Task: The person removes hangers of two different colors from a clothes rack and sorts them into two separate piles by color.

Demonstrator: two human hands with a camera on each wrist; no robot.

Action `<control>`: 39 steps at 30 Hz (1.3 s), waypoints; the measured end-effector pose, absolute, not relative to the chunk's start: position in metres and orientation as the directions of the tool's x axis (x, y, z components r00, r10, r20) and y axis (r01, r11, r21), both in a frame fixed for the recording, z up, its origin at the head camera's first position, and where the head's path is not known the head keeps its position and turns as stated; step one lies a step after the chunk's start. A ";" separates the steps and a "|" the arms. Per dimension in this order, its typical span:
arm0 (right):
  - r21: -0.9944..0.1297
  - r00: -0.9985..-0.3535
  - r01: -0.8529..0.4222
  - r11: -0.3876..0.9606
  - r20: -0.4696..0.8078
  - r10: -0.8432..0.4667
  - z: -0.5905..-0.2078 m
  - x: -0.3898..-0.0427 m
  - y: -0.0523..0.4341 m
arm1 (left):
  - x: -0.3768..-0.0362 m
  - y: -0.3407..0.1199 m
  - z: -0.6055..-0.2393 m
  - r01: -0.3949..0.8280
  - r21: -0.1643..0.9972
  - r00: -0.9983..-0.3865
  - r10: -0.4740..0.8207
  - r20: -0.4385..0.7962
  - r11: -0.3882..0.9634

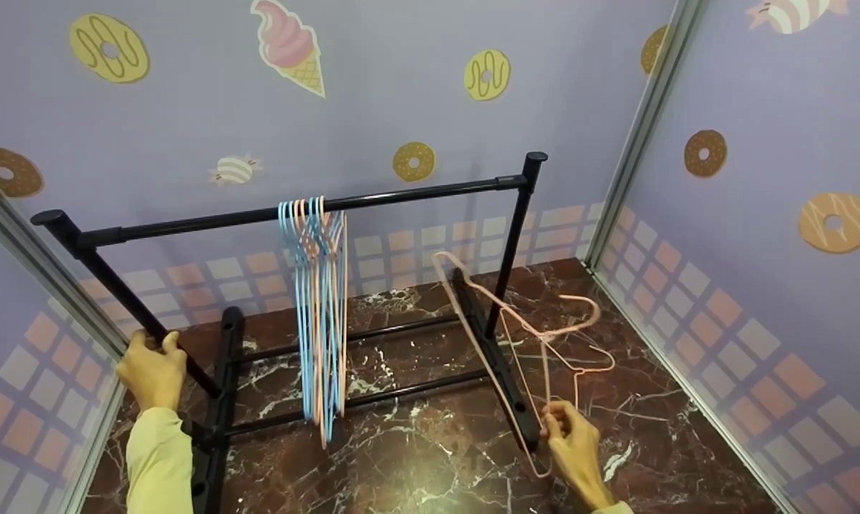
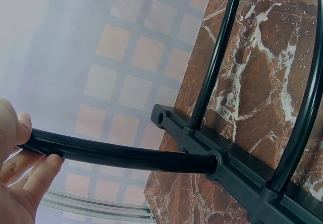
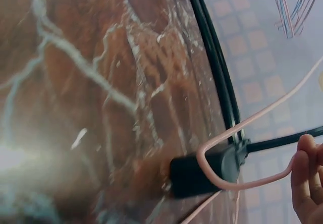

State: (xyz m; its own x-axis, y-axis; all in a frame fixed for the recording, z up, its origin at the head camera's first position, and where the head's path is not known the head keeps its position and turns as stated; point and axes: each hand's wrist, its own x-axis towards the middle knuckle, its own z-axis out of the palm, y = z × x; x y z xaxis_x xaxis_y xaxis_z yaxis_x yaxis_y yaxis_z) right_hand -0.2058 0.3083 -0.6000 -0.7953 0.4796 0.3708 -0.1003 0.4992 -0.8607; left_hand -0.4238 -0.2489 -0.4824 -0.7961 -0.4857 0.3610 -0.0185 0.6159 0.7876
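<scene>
My right hand (image 1: 572,439) pinches a pink hanger (image 1: 544,335) between thumb and fingers near its lower corner. From my fingertips the hanger reaches up and away to my left, tilted, so that one end sits well off by the back of the right foot (image 1: 501,368) of the black rack (image 1: 415,194), and the corner nearest me dips just below and left of my fingers. Its hook points out to the right, past the foot. The right wrist view shows that near corner as a rounded bend beside my fingertips, with the thin rod passing in front of the rack's dark parts.

A second pink hanger (image 1: 579,372) shows just behind the first, its hook also to the right; its lower part runs down behind my hand, and I cannot tell whether my fingers touch it.

My left hand (image 1: 151,368) is wrapped around the left post (image 1: 123,291) of the rack, low down, thumb on one side and fingers on the other, above the socket where the post meets the left foot (image 1: 223,371).

Between my hands, well apart from both, a bunch of blue and pink hangers (image 1: 312,246) hangs from the top bar. The rack stands on a brown marbled surface (image 1: 430,457).
</scene>
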 end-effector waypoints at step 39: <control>-0.886 -0.760 0.226 0.404 0.099 0.642 -0.640 -0.198 0.349 | -0.421 -0.248 -0.482 0.001 0.763 -0.794 -0.463 0.393 0.646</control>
State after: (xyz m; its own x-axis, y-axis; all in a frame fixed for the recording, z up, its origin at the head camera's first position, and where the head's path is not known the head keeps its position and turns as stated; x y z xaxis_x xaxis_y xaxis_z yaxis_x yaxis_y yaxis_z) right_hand -0.1976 0.3486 -0.6396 -0.7605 0.6418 0.0987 0.2259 0.4040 -0.8864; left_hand -0.4208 -0.2478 -0.4816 -0.7944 -0.4634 0.3927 0.0006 0.6459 0.7634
